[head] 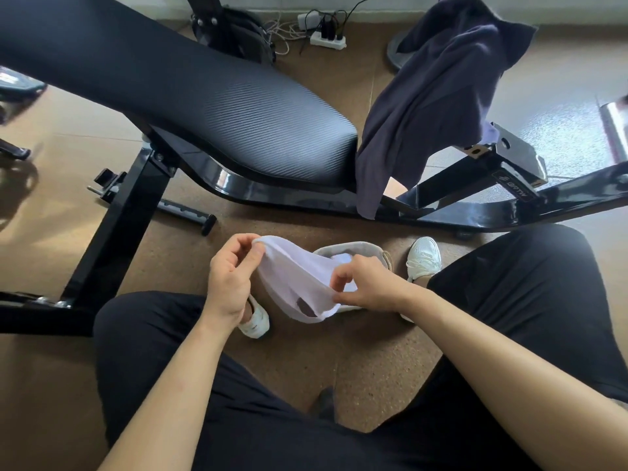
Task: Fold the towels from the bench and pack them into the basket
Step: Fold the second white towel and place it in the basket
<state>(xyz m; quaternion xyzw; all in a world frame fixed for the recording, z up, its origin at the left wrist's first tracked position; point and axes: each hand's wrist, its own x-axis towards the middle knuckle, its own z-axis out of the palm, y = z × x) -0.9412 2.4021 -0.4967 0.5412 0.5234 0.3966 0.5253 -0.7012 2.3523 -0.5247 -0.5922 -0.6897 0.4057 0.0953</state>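
Note:
I hold a white towel (296, 277) stretched between both hands above the floor, between my knees. My left hand (228, 277) pinches its far left corner. My right hand (368, 283) pinches the near right edge. Behind the towel, partly hidden by it and my right hand, sits a small grey fabric basket (353, 248) with something white inside. A dark purple towel (431, 96) hangs draped over the right end of the black bench (210, 96).
The bench's black steel frame (475, 212) runs across the floor ahead of my feet in white shoes (424, 258). A power strip (328, 40) with cables lies at the far wall. My legs in black trousers flank the cork-coloured floor.

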